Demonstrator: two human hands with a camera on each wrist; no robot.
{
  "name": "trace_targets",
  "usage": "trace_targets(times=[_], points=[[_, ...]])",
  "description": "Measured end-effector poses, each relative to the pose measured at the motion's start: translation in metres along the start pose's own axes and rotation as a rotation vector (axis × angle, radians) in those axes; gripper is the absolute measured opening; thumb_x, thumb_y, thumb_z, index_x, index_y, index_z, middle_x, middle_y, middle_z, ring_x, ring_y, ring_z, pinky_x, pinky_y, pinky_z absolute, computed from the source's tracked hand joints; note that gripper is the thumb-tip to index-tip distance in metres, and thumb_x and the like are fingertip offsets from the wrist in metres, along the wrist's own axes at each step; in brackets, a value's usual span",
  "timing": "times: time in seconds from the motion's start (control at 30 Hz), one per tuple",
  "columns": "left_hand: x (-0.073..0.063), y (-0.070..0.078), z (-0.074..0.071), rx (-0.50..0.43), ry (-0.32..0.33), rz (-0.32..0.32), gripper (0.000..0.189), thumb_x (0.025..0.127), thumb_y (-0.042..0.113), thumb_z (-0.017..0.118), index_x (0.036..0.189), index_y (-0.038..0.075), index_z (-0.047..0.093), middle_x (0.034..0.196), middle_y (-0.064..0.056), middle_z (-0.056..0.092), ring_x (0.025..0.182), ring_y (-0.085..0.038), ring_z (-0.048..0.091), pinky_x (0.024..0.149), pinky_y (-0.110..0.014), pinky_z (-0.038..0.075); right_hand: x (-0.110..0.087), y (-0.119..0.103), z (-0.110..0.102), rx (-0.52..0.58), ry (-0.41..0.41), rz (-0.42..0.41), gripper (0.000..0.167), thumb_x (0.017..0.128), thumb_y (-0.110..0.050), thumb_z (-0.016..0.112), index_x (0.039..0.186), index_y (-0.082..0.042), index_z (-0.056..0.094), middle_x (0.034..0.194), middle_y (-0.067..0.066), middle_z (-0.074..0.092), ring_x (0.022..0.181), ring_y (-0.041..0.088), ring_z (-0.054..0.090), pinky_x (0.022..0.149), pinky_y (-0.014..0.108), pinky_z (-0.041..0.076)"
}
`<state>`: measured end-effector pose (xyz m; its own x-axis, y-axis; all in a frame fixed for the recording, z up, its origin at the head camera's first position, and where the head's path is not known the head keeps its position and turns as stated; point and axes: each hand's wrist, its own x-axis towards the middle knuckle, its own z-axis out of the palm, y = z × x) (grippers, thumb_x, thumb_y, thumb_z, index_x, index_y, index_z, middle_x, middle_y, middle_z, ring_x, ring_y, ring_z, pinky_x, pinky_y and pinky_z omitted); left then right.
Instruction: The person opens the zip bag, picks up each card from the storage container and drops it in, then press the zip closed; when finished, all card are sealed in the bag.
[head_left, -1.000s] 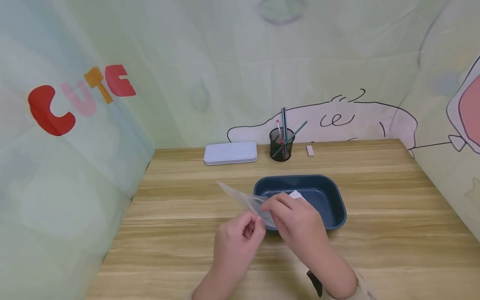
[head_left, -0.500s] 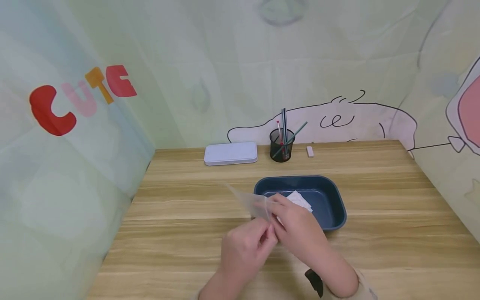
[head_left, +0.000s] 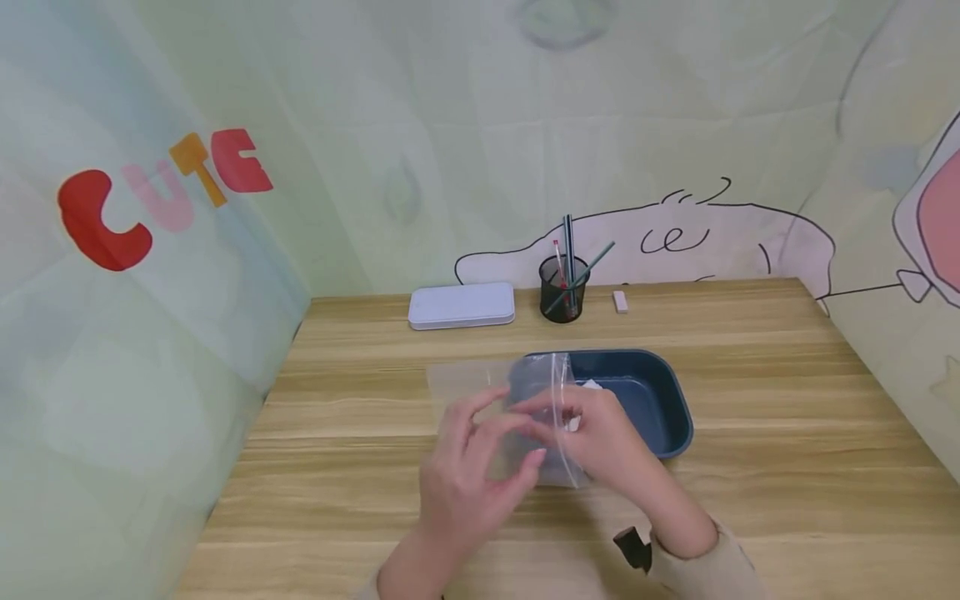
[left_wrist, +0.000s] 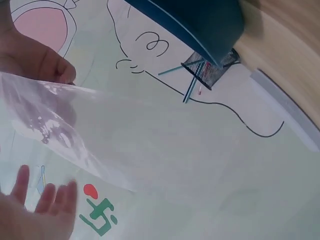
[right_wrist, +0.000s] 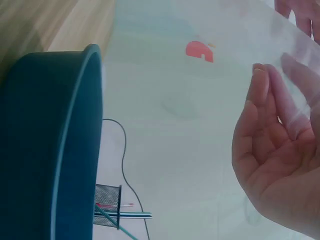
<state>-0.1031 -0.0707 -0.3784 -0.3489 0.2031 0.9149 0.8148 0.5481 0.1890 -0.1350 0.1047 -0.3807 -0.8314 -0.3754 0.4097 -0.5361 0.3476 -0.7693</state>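
A clear plastic zip bag [head_left: 534,377] hangs over the left part of a dark blue tray [head_left: 670,400], its zip strip towards the right. My right hand [head_left: 609,433] holds the bag by its zip end, and some of its fingers show through the plastic. My left hand [head_left: 468,475] is in front of the bag, thumb and fingers apart. In the left wrist view the left hand [left_wrist: 42,212] is clear of the bag [left_wrist: 135,135], gripping nothing. White paper pieces [head_left: 592,384] lie in the tray, mostly hidden by the right hand and the bag.
At the table's back stand a pale pencil case [head_left: 461,306] and a black mesh pen cup [head_left: 561,304] with pencils. A small eraser [head_left: 620,302] lies to its right. A dark piece [head_left: 633,550] shows by the right sleeve. A printed cloth [head_left: 360,150] surrounds the table.
The bag has turned from nearly edge-on to broad side up, spreading over the tray. My left hand has let go of its edge and spread its fingers. The paper pieces are now more covered.
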Motion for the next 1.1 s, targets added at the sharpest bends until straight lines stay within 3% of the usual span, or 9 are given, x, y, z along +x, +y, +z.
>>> trace_targets(times=[0.1,0.2,0.3,0.4,0.47,0.57,0.7,0.87,1.1], points=[[0.002,-0.004,-0.001,0.063,-0.141,-0.046,0.079,0.069,0.053,0.080,0.126,0.003,0.057,0.137,-0.021,0.046,0.120,-0.035,0.048,0.091,-0.046,0.045,0.000,0.003,0.001,0.013,0.002,0.017,0.019,0.080,-0.030,0.078,0.099,-0.024,0.075,0.093,-0.018,0.069,0.081,0.006,0.065,0.065,0.029,0.053],[-0.001,-0.007,-0.001,0.173,-0.328,-0.120,0.123,0.049,0.071,0.080,0.144,0.006,0.038,0.153,-0.018,0.026,0.139,-0.038,0.023,0.105,-0.060,0.025,0.000,0.006,0.004,-0.031,-0.014,0.010,0.024,0.080,-0.037,0.078,0.100,-0.025,0.075,0.095,-0.019,0.068,0.081,0.005,0.065,0.063,0.028,0.053],[-0.005,-0.010,0.000,0.253,-0.472,-0.161,0.140,0.041,0.078,0.077,0.150,0.007,0.026,0.158,-0.015,0.012,0.143,-0.037,0.008,0.108,-0.063,0.009,-0.001,0.010,0.009,-0.132,-0.031,-0.035,0.028,0.079,-0.040,0.078,0.102,-0.024,0.074,0.098,-0.018,0.068,0.087,0.005,0.064,0.066,0.027,0.053],[-0.009,-0.012,0.003,0.261,-0.526,-0.174,0.144,0.040,0.079,0.077,0.151,0.006,0.023,0.158,-0.014,0.010,0.143,-0.037,0.003,0.109,-0.061,0.003,-0.003,0.012,0.014,-0.254,-0.037,-0.104,0.032,0.076,-0.039,0.079,0.102,-0.021,0.074,0.101,-0.013,0.069,0.094,0.008,0.064,0.074,0.030,0.053],[-0.011,-0.013,0.005,0.262,-0.521,-0.166,0.143,0.040,0.079,0.077,0.150,0.004,0.024,0.156,-0.015,0.015,0.143,-0.038,0.004,0.109,-0.061,0.004,-0.004,0.012,0.017,-0.318,-0.035,-0.145,0.034,0.074,-0.038,0.080,0.102,-0.020,0.074,0.101,-0.010,0.069,0.096,0.010,0.063,0.079,0.033,0.052],[-0.014,-0.014,0.007,0.250,-0.491,-0.152,0.141,0.041,0.077,0.078,0.149,0.004,0.026,0.152,-0.016,0.025,0.143,-0.038,0.006,0.109,-0.061,0.006,-0.005,0.012,0.021,-0.393,-0.028,-0.176,0.037,0.069,-0.039,0.080,0.099,-0.018,0.074,0.097,-0.007,0.068,0.091,0.010,0.062,0.076,0.032,0.053],[-0.017,-0.016,0.009,0.237,-0.458,-0.126,0.129,0.045,0.073,0.081,0.144,0.004,0.034,0.145,-0.016,0.036,0.142,-0.039,0.012,0.108,-0.062,0.011,-0.006,0.012,0.023,-0.440,-0.021,-0.164,0.042,0.064,-0.040,0.081,0.097,-0.016,0.073,0.098,-0.005,0.067,0.088,0.010,0.061,0.073,0.031,0.053],[-0.020,-0.018,0.010,0.209,-0.413,-0.096,0.108,0.053,0.064,0.083,0.134,0.004,0.046,0.132,-0.014,0.049,0.139,-0.039,0.022,0.107,-0.062,0.018,-0.007,0.013,0.023,-0.379,-0.049,-0.092,0.045,0.071,-0.039,0.079,0.108,-0.015,0.070,0.111,-0.003,0.066,0.093,0.009,0.061,0.079,0.032,0.052],[-0.019,-0.027,0.014,0.201,-0.310,-0.042,0.090,0.054,0.055,0.087,0.122,0.005,0.057,0.112,-0.010,0.059,0.131,-0.037,0.040,0.101,-0.061,0.030,-0.005,0.015,0.020,-0.159,-0.039,-0.038,0.021,0.088,-0.024,0.070,0.107,-0.015,0.072,0.121,0.000,0.062,0.091,0.010,0.062,0.074,0.029,0.054]])
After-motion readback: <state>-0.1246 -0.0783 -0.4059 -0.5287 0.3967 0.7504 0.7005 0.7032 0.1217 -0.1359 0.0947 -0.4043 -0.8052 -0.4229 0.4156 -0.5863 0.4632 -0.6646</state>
